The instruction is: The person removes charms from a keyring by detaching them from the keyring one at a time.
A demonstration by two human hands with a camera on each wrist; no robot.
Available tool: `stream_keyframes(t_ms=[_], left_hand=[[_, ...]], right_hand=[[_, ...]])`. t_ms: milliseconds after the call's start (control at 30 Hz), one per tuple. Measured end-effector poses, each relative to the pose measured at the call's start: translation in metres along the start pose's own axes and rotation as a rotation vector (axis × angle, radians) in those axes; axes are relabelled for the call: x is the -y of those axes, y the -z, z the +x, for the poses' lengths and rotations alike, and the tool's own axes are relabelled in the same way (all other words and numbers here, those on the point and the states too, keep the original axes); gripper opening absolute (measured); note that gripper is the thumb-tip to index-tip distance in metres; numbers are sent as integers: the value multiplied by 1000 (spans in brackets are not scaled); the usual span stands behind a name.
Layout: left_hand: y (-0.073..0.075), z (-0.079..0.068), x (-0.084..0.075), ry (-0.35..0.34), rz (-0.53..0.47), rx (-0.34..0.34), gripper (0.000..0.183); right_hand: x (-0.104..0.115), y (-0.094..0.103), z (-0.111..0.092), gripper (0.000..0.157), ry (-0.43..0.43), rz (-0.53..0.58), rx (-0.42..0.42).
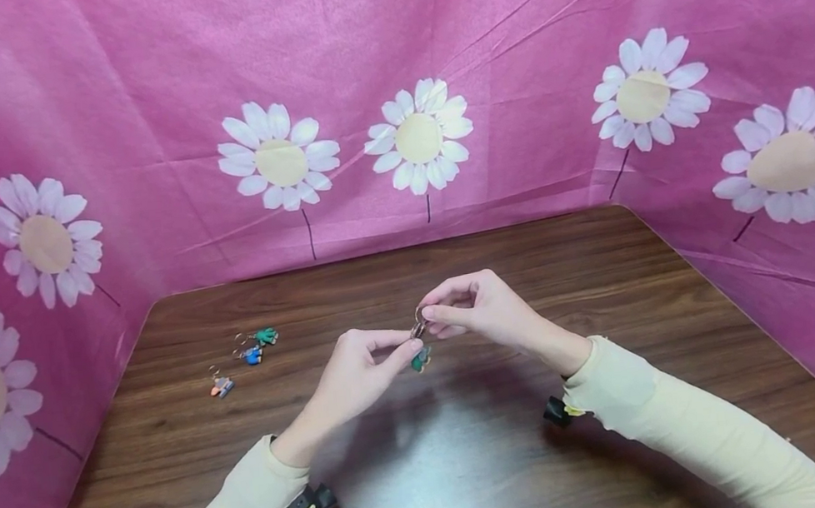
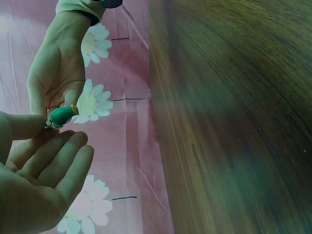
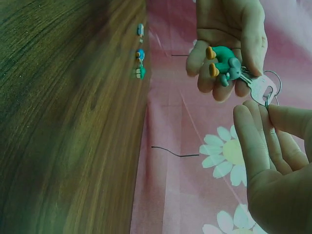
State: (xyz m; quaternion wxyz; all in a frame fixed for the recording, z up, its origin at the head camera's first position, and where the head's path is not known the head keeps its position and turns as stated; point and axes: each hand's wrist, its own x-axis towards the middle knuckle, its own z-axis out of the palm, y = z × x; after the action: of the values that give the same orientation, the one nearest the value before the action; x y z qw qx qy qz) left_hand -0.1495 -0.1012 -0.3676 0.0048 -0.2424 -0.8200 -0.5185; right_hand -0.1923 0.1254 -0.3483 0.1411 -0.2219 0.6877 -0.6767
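Observation:
Above the table, both hands hold a keychain with a small green elephant figure (image 3: 225, 66) in yellow shoes. The left hand (image 1: 357, 377) pinches it between thumb and fingers, close to where the figure's chain meets a silver key (image 3: 261, 90). Thumb and forefinger of the right hand (image 1: 490, 316) pinch the metal split ring (image 1: 420, 315) at the key's head. In the head view the figure hangs just below the left fingertips. The left wrist view shows its green body (image 2: 62, 115) beside the left thumb; the key is mostly hidden there.
Three more keychains lie on the wooden table (image 1: 551, 455) at the left: a green one (image 1: 266, 336), a blue one (image 1: 253, 355) and an orange and grey-blue one (image 1: 222, 386). Pink cloth (image 1: 500, 9) printed with white daisies encloses the table's back and sides.

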Motion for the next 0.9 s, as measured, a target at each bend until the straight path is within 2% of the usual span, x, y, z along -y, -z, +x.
stream_keyframes(t_ms=[100,267,367,500,600,767,900], left_hand=[[1,1,-1,27,-26,-21,16],[3,2,-1,70,-143,-22,13],[4,3,-1,74,-150,-18,14],[5,4,0,63,-141,8,14],[6,5,-1,74,-169,35,13],[10,5,-1,104,-182,84,15],[12,5,0,156,-220,148,21]], right_hand=[[-1,1,0,20,-1,-9,7],[-2,3,1,19,14,-46,15],[-4,4,1,15,54,-130,13],[-8,5,1,11,144,-300,-1],[-9,6,1,9,183,-367,-11],[-8,4,1,9,196,-378,-7],[-7,4,0,10,200,-358,8]])
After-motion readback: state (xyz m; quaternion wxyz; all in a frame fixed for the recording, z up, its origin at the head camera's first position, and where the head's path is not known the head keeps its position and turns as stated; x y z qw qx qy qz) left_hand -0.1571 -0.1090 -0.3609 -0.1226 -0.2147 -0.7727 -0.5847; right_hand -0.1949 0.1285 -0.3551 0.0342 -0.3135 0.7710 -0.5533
